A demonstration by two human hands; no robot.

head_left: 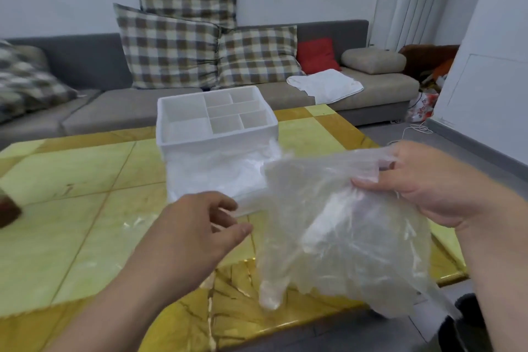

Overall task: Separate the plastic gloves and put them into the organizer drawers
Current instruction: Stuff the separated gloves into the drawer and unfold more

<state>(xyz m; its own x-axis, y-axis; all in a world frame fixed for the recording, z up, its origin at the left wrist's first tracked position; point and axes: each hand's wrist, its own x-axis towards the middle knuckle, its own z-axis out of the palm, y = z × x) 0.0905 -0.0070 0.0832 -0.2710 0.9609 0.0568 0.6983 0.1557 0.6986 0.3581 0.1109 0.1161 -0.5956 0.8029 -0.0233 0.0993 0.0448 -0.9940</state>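
While the bunch of plastic gloves (343, 223) is hanging in the air in front and to the right of the organizer (217, 134), I am gripping its top edge with my right hand (434, 183), thumb and fingers (403, 151) pinching the film. My left hand (197, 226) is hovering just in front of the organizer, its fingers (221, 204) loosely spread and holding nothing, a small gap short of the bunch.

The organizer's drawer (217, 177) is standing pulled out toward me and seems to be carrying some crumpled clear plastic. I am seeing no gloves in the top compartments. So I am judging the sorting as barely begun, with most gloves clumped together.

A wide stretch of tabletop (85, 180) is showing left of the organizer. Its near edge is running under the bunch, so a dropped glove could be slipping to the floor.
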